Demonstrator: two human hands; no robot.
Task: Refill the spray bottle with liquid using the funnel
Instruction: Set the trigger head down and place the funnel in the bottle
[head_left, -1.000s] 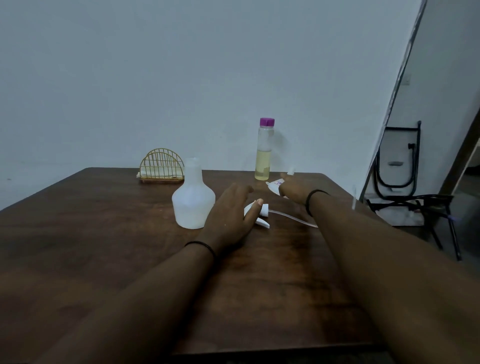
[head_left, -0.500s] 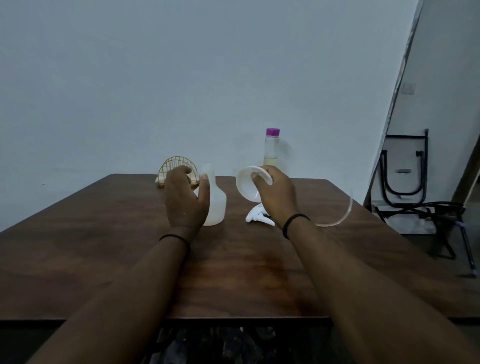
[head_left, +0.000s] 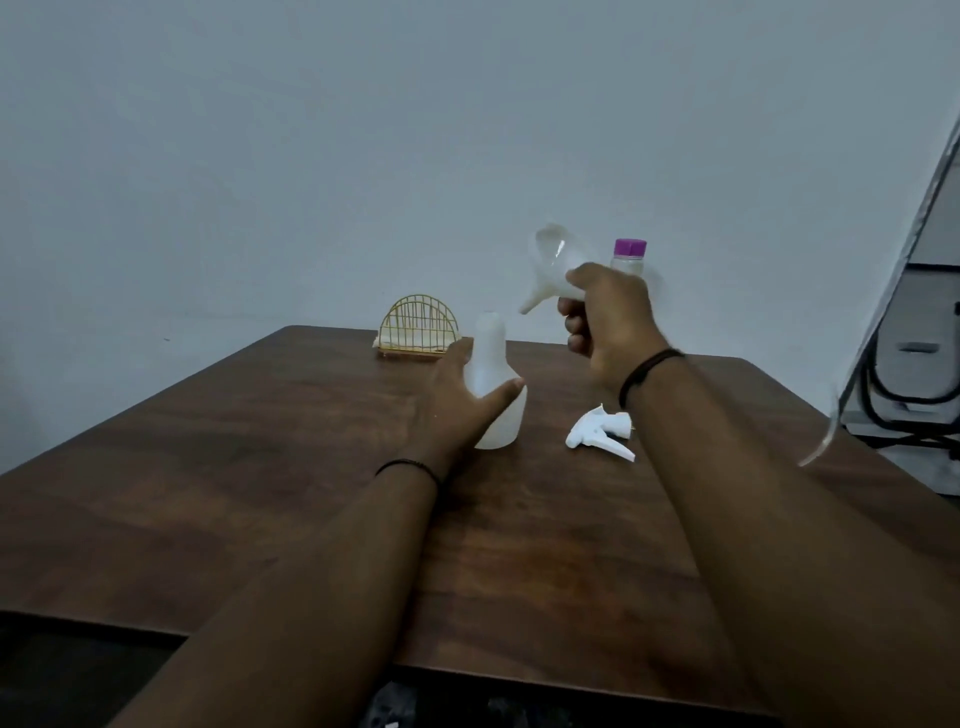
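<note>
A white translucent spray bottle (head_left: 491, 358) without its head stands upright on the dark wooden table (head_left: 260, 467). My left hand (head_left: 457, 400) wraps its lower body. My right hand (head_left: 608, 322) holds a white funnel (head_left: 553, 270) in the air, up and to the right of the bottle's neck, its spout tilted down-left. The white trigger spray head (head_left: 600, 434) lies on the table under my right wrist, its thin tube (head_left: 826, 431) curving off to the right. A clear bottle with a purple cap (head_left: 629, 254) stands behind my right hand, mostly hidden.
A gold wire napkin holder (head_left: 418, 327) sits at the table's far edge, left of the spray bottle. A wall rises just behind the table. A folded metal chair frame (head_left: 904, 364) stands on the floor beyond the right edge.
My right hand has lifted the funnel higher and turned its spout toward the bottle's neck. My left hand slid down to the bottle's lower body. The camera has tilted and shifted.
</note>
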